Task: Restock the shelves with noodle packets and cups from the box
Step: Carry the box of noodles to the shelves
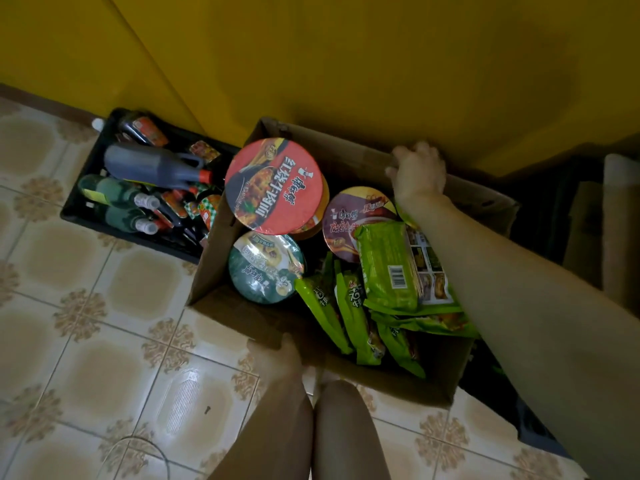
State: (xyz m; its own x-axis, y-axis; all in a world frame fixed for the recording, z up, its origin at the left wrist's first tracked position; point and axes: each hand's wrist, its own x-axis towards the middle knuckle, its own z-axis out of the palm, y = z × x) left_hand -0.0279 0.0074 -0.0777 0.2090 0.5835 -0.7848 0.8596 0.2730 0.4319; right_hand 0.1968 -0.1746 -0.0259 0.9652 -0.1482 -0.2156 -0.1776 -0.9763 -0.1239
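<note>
Your right hand [419, 171] grips the far rim of the cardboard box [349, 157], with the fingers curled over the top edge and the forearm reaching across the open box from the right. Your left hand [280, 348] rests against the near wall of the box. It is in shadow and blurred, so you cannot tell whether its fingers are closed on the cardboard or merely touching it. Neither hand holds a noodle item; all stock is inside the box. At the far left corner, the red-lidded cup [273, 187] sits highest, stacked on another cup whose orange edge shows beneath it. Just beside it, toward your right forearm, lies the purple-lidded cup [356, 220], partly covered by a packet. The green-lidded cup [265, 268] stands near the left wall, in front of the red one. The green noodle packets [388, 268] fill the right half: one lies flat on top with its barcode facing up, and several stand on edge beside and below it. The box rests on the tiled floor [86, 323] against the yellow wall [346, 57]. To the left of the box is a black crate [131, 239] holding a dark sauce bottle [149, 166] and other bottles lying on their sides.
</note>
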